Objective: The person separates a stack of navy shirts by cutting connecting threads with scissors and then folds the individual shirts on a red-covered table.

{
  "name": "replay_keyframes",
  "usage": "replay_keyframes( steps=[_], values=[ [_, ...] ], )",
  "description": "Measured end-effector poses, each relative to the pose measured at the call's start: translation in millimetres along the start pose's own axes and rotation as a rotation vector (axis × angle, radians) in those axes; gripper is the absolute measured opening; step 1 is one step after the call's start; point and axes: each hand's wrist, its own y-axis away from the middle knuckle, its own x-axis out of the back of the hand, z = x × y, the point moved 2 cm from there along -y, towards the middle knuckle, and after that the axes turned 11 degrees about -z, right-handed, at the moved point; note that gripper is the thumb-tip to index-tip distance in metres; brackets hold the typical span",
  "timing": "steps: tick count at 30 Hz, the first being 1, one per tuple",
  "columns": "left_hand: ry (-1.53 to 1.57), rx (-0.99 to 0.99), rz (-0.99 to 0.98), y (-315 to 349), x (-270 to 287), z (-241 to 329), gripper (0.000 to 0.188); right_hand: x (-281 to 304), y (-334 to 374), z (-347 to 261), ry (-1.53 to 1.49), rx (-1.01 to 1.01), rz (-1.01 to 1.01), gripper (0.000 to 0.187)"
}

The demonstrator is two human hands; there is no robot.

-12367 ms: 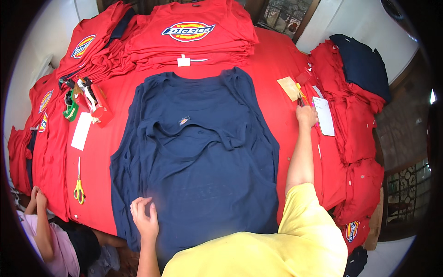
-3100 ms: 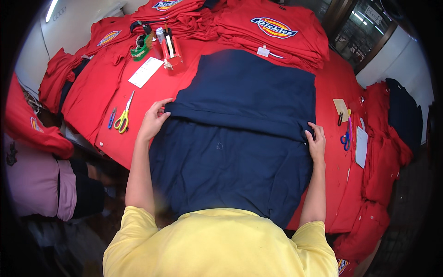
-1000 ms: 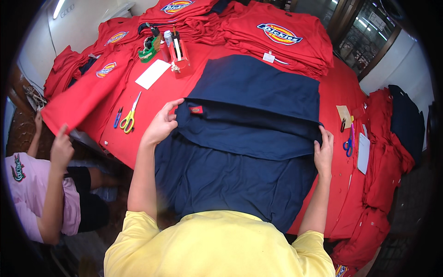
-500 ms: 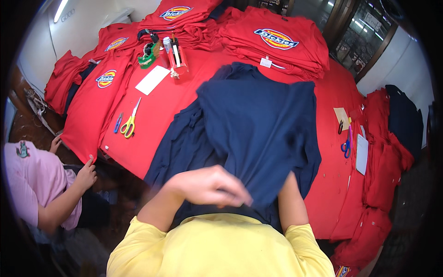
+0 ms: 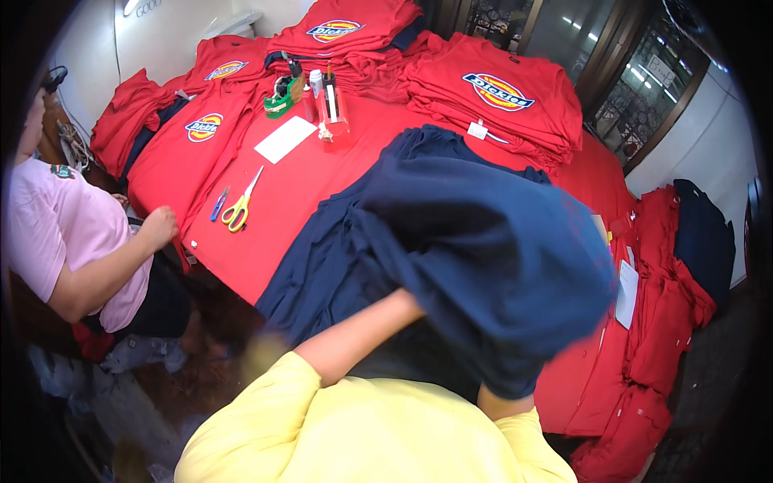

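A navy blue shirt [image 5: 475, 233] is raised and billowing over the table in front of me, its right side smeared by motion. My left forearm [image 5: 362, 334] reaches in beneath its near edge, and the cloth covers the hand. On the right, only a short piece of my right forearm [image 5: 506, 404] shows below the hanging fabric; that hand is hidden too. Whether the fingers of either hand grip the cloth cannot be seen. More navy cloth [image 5: 322, 266] lies in folds under and to the left of the raised shirt.
Red shirts [image 5: 495, 88] are stacked along the back, and more red garments [image 5: 656, 322] lie at right. Yellow-handled scissors [image 5: 236, 216], a small blue snipper [image 5: 218, 205], white paper [image 5: 285, 139] and a green tape dispenser [image 5: 279, 101] sit left. A person in pink [image 5: 76, 233] stands at left.
The navy shirt has swung up and right, now covering the scissors at right. My left hand has gone from above the cloth to under it. The person at left has drawn a hand back.
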Motion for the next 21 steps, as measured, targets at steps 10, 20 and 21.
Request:
replay_keyframes(
  steps=[10, 20, 21],
  values=[
    [0.713, -0.181, 0.197, 48.8, 76.3, -34.1, 0.03, 100.3, 20.9, -60.2, 0.546, 0.44, 0.826, 0.058],
    [-0.48, -0.293, -0.425, 71.6, 84.6, 44.9, 0.032, -33.5, -11.2, -69.1, -0.328, -0.327, -0.772, 0.051],
    [-0.407, -0.313, -0.432, 72.3, 88.2, 45.3, 0.032, -29.6, -6.1, -69.3, -0.515, -0.33, -0.814, 0.05]
  ],
)
